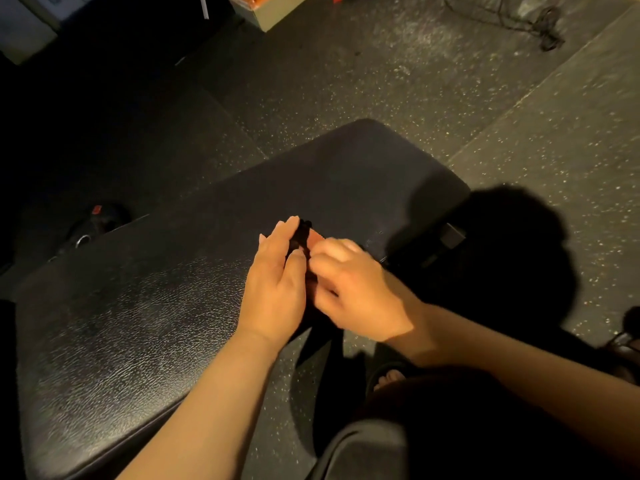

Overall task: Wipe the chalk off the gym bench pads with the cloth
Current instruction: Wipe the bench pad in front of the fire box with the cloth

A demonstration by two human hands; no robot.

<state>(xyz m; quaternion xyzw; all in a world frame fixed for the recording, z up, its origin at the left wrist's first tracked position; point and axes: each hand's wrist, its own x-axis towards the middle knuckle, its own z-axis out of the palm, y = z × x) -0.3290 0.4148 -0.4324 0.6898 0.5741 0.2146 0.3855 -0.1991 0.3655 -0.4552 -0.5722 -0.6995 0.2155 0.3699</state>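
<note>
Where the head camera looks down, a black gym bench pad [145, 306] with a pebbled, shiny skin runs on a slant from the lower left toward the upper middle, over a dark speckled floor [381, 81]. At the top edge stands a tan box [268, 13], cut off by the frame; something orange sits at its top, and whether that lies inside or on it cannot be told.

Both hands meet above the right edge of the pad, just past its middle. The left hand [277, 285] has its fingers long and only slightly bent, with the thumb drawn in against a small dark bundle that is probably the cloth [303, 233], though the dim light makes it hard to be sure. It holds that bundle between thumb and fingers. The right hand [356, 289] is curled tighter, its fingertips gathered and pinching the same bundle from the other side, so the two hands touch round it. A dark strip hangs below the hands, past the pad's edge.

Beside the pad on the right a metal part of the bench frame [452, 235] shows in shadow. Lower down a foot in a sandal [389, 375] rests on the floor, and a black cord [549, 29] lies at the upper right.
</note>
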